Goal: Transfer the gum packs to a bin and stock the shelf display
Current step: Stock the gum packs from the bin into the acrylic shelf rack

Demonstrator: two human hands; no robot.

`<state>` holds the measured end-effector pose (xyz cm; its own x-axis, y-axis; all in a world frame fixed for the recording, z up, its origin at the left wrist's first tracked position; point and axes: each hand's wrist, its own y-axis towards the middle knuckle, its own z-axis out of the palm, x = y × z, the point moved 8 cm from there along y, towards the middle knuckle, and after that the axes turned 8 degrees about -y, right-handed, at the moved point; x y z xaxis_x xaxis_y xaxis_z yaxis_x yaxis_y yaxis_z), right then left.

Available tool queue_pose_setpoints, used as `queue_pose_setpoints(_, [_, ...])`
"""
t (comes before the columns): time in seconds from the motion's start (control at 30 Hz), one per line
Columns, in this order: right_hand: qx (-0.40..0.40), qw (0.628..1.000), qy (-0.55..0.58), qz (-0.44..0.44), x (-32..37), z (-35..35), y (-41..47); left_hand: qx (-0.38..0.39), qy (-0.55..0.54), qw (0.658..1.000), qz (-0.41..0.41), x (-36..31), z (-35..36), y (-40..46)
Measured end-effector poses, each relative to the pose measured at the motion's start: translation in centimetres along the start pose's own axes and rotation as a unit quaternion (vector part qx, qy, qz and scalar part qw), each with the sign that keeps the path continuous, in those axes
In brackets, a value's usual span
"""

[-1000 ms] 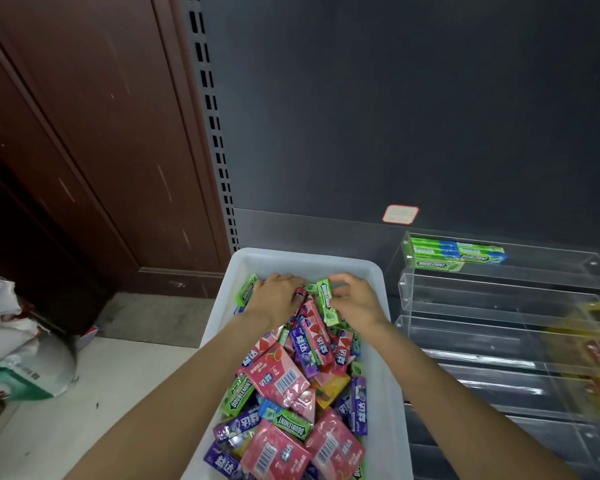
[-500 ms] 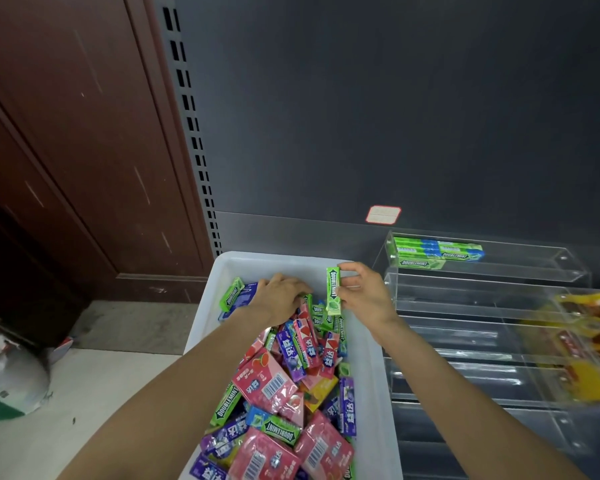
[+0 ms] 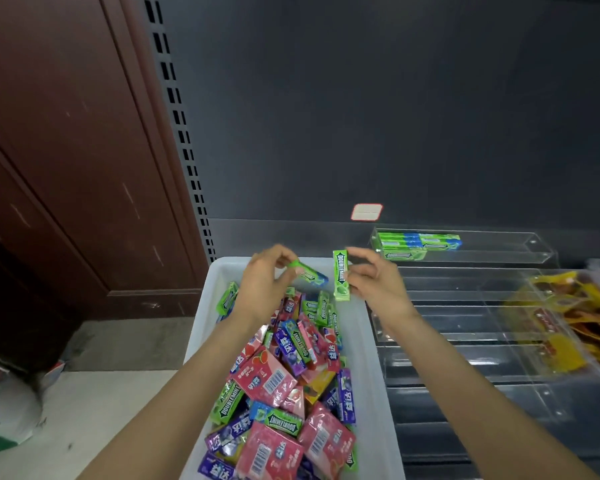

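Both hands hover over the far end of the white bin point(image 3: 373, 341): left hand point(image 3: 264, 284) pinches a green-and-blue gum stick point(image 3: 309, 273), right hand point(image 3: 373, 280) pinches an upright Doublemint pack point(image 3: 341, 276). Loose gum packs point(image 3: 284, 379) fill the bin at 6 o'clock. At 2 o'clock, the clear shelf display point(image 3: 520, 252) holds stocked green packs point(image 3: 418, 242) in its top row. Risk: fingertip grips are light; either pack may slip during the reach, or snag the acrylic lip
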<state>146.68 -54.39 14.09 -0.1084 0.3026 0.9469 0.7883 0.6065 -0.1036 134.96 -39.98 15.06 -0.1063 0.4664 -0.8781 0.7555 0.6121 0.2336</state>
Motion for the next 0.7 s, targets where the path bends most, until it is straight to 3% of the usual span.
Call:
queue_pose_setpoints(0.27, [-0.099,0.991,-0.029,-0.091,3.0,-10.0,-0.7,-0.072,-0.113,0.990,0.039,-8.7,3.1,1.2])
queue_pose_setpoints(0.53, [-0.086,0.950,-0.228,-0.197,3.5,-19.1,1.8,-0.133,-0.138,0.981,0.012,-13.3,9.7,2.5])
queue_pose_setpoints(0.7, [-0.031,0.921,-0.311,-0.234,3.0,-20.4,4.5,-0.179,-0.123,0.976,-0.012,-14.7,12.3,2.7])
